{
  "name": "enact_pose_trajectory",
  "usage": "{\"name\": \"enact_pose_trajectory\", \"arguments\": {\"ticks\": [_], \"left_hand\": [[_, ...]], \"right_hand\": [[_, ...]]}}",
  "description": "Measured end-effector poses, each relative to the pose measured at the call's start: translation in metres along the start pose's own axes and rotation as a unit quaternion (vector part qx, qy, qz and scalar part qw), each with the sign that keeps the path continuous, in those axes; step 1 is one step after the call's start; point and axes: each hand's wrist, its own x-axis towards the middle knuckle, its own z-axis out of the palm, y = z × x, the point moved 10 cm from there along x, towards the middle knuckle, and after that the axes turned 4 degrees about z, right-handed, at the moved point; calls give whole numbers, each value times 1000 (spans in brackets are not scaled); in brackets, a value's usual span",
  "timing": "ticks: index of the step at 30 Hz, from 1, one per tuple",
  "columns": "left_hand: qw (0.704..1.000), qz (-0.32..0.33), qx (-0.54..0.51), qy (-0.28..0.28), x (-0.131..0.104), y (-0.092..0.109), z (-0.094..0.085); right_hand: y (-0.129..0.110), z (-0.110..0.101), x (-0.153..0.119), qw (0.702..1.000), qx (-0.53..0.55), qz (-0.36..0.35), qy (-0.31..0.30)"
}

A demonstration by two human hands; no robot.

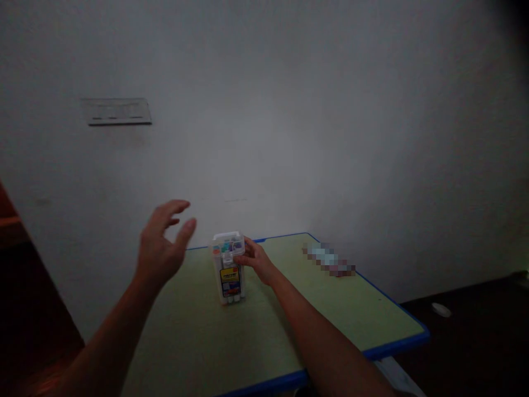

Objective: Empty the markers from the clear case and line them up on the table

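Note:
A clear plastic case of markers [229,270] stands upright on a pale green table [273,336] with a blue edge. Its lid looks closed, a white handle lies on top, and a yellow and dark label marks the front. Coloured marker caps show through the upper part. My right hand [257,261] grips the case's upper right side, thumb at the front and fingers partly hidden behind. Raised to the left of the case, my left hand [165,242] holds nothing, its thumb and fingers apart.
A blurred-out item [329,259] lies near the table's right edge. Behind the table rises a grey wall [264,138] with a switch plate [118,112]. Dark furniture [28,298] stands at the left, and a small white object [441,310] is on the floor at right.

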Motion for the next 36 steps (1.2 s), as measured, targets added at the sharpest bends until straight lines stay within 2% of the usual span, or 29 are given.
{"name": "enact_pose_trajectory", "arguments": {"ticks": [3,5,7,8,10,13,16,20,22,26,29,32,36], "left_hand": [[993,-38,-90,-66,-30,-18,56],[975,-86,-167,-120,-56,-29,90],[948,-110,-251,-159,-76,-30,110],[937,-115,-281,-172,-82,-29,114],[927,-113,-301,-191,-88,-25,115],[929,-115,-291,-196,-88,-27,110],[922,-141,-311,-183,-88,-34,109],[914,-180,-333,-147,-84,-38,109],[895,-217,-369,-128,-82,-38,110],[834,-305,-450,-98,-83,-38,119],[808,-334,-476,-94,-84,-36,127],[796,-345,-490,-81,-84,-35,130],[806,-337,-484,-42,-89,-37,126]], "right_hand": [[2,-4,1,1000,-7,-4,19],[4,-7,2,999,-28,-6,35],[6,-8,2,998,-52,-12,41],[6,-7,3,997,-63,-15,42],[5,-6,2,996,-78,-23,39],[4,-4,1,995,-90,-25,37],[2,-3,-2,994,-93,-24,42],[-2,-3,-4,989,-118,-29,79],[-3,0,-3,989,-119,-32,83],[-5,4,-3,991,-105,-35,75],[-3,4,-3,990,-122,-29,67],[-1,4,-3,989,-131,-26,64],[1,6,-6,989,-138,-12,53]]}}
